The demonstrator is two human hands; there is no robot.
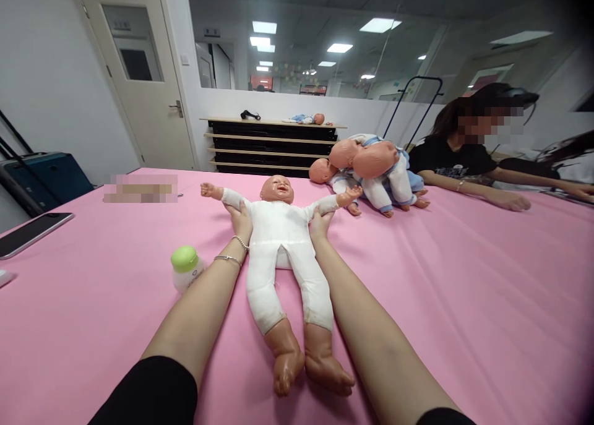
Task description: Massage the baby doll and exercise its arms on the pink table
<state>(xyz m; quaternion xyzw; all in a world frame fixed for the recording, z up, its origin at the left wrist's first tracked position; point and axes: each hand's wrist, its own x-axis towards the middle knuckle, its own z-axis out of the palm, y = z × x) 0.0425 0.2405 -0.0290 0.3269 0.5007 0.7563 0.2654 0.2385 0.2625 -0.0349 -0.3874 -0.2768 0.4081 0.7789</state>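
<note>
While two bare forearms (195,313) in black sleeves (148,394) reach in from the near side, a baby doll with a white cloth body and tan plastic head, hands and feet (281,230) lies on its back on a pink-covered desk (487,326), head toward the far edge. The left hand (241,221) and right hand (320,224) each grip one of its upper arms, fingers mostly hidden underneath; this matched hold appears to steady the doll from both sides. A small white jar with a lime-green lid (182,269) stands beside the left forearm, seemingly placed within reach. Nearer the desk's left edge lies a flat, dark-screened phone (34,234). By the far edge, right of centre, dolls in white-and-blue clothes (371,165) are heaped, perhaps gathered to stay apart from the held one. To their right, a co-worker in a black T-shirt (459,165) rests an arm on the desk. Beyond the far edge, a black shelf unit with pale boards (269,143) carries another doll (301,119).
</note>
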